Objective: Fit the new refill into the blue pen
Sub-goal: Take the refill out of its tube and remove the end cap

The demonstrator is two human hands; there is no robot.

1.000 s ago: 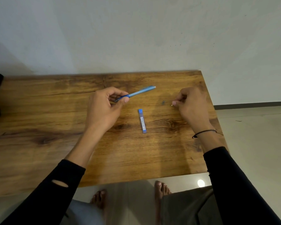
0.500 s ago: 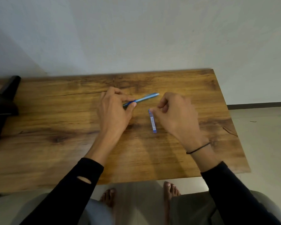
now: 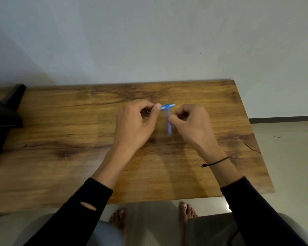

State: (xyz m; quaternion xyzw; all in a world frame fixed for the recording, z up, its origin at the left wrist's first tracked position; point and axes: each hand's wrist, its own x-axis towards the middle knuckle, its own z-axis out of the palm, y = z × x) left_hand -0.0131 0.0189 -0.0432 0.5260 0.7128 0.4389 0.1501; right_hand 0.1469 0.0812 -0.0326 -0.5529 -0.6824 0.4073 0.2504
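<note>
My left hand point(image 3: 134, 122) pinches the blue pen point(image 3: 168, 106) above the wooden table point(image 3: 60, 139); the pen's light-blue end sticks out to the right past my thumb. My right hand point(image 3: 190, 124) pinches a small blue refill case point(image 3: 169, 124) by its upper part. The case hangs upright and motion-blurred, its top just under the pen's free end. The two hands are close together, a few fingers' width apart. The rest of the pen is hidden inside my left fist.
A black angular object point(image 3: 4, 118) stands at the table's left edge. The wall runs right behind the table. My bare feet point(image 3: 186, 210) and lap show below the table's near edge. Tiled floor point(image 3: 288, 157) lies to the right.
My right hand moved left from the table's right side, took hold of the blue refill case and lifted it toward the pen. My left hand kept the pen and shifted slightly.
</note>
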